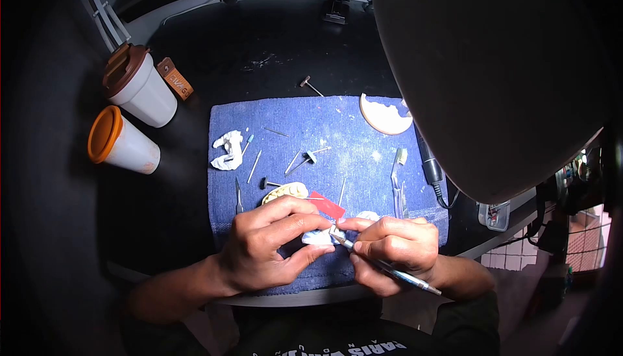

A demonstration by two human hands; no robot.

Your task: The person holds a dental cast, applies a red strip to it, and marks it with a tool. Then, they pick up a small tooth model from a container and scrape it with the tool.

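My left hand [269,245] is closed on a small white dental model piece [317,238], pinched between thumb and fingers. In my right hand [396,249] is a slim silver and bluish mechanical pencil [409,279], its tapered tip touching or very near the white piece. The right index finger reaches to the piece too. Just beyond my fingers lie a yellowish dental cast [285,192] and a red flat sheet [328,205]. Another white piece [368,216] is partly hidden behind my right hand.
A blue towel [272,116] carries several small rotary bits, a scalpel [239,197], a white horseshoe-shaped model [228,151], a toothbrush [398,164] and a round white disc [385,116]. Two lidded cups [143,93] stand left. A large dark lamp head [487,77] overhangs the right.
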